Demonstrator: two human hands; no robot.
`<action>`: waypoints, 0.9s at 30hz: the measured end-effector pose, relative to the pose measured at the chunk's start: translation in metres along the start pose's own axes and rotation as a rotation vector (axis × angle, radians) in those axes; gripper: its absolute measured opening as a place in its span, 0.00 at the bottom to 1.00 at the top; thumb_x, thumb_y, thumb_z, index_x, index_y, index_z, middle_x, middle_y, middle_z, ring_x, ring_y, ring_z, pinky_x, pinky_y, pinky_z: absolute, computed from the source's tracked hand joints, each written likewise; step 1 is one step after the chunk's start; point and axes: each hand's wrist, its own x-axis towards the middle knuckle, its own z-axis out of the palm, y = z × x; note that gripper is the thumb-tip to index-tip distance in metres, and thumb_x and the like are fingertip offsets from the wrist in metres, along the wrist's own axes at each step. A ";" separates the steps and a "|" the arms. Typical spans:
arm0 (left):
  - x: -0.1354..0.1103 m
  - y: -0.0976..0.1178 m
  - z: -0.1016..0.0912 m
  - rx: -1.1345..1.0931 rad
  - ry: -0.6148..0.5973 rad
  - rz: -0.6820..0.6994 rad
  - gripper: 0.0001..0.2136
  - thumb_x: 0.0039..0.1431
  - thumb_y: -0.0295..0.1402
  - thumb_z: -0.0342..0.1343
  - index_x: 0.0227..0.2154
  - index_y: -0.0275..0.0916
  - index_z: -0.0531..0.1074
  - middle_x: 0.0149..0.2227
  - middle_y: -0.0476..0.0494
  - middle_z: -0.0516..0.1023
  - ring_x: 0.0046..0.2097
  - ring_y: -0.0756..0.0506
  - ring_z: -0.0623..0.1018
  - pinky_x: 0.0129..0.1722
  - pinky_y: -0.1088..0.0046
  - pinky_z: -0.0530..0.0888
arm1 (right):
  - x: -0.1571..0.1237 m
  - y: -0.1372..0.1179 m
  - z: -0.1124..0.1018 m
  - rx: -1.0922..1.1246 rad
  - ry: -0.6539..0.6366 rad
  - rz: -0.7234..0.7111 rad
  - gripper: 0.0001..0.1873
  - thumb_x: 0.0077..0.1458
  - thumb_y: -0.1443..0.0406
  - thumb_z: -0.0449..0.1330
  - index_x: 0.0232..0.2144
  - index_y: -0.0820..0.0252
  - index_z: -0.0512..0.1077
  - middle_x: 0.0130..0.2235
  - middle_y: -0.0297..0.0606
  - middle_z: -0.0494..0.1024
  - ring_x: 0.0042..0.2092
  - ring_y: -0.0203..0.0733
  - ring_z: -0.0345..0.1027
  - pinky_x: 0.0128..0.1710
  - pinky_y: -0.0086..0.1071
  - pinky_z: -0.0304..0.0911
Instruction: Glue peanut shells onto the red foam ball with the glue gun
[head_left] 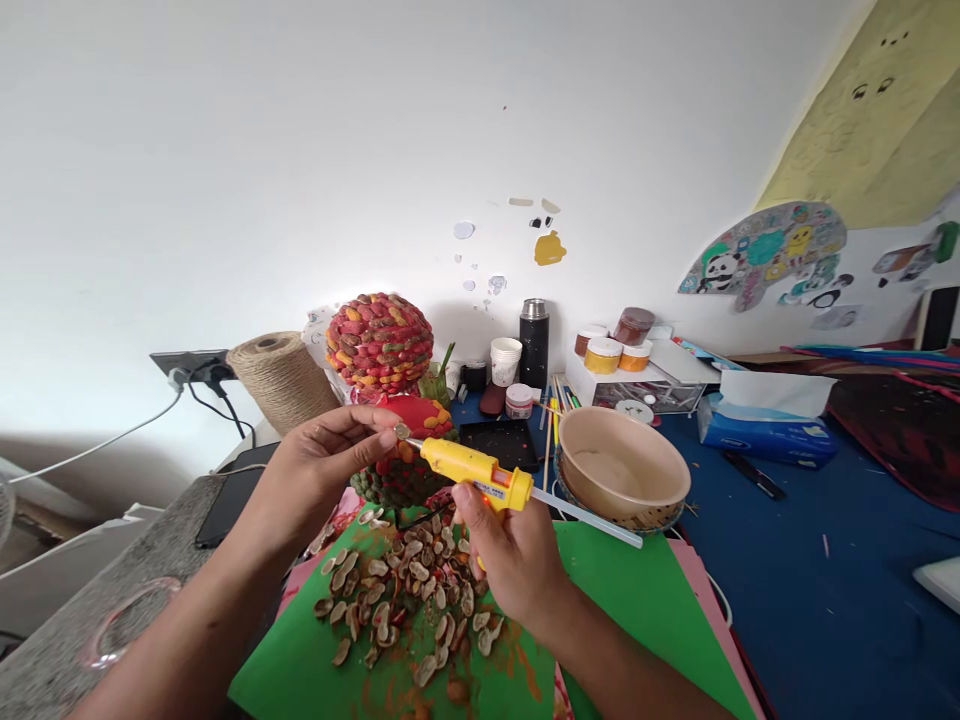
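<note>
Between the thumb and fingers of my left hand (322,460) is a small peanut shell half (403,431). My right hand (517,560) is wrapped round the handle of a yellow hot glue gun (469,468), and a clear glue stick (589,518) juts from its back end. The gun's nozzle is at the shell, whether touching I cannot tell. Behind my hands stands a form covered in painted shells, with a red and orange ball (380,345) on top and a green lower part (397,482) partly hidden. Loose peanut shells (420,570) lie scattered below my hands.
Green paper (630,600) covers the work area. A beige bowl (626,455) stands to the right, before paint jars (604,355) on a white box. A twine spool (281,380) is at left, a black thermos (534,345) at the back, a tissue pack (769,430) at far right.
</note>
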 end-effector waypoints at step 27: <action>-0.001 0.002 0.001 0.020 0.015 -0.001 0.18 0.48 0.49 0.86 0.37 0.46 0.92 0.39 0.41 0.91 0.40 0.40 0.85 0.42 0.67 0.81 | 0.001 0.000 -0.001 -0.004 0.027 -0.019 0.38 0.68 0.27 0.58 0.31 0.52 0.74 0.19 0.27 0.61 0.22 0.41 0.62 0.19 0.31 0.57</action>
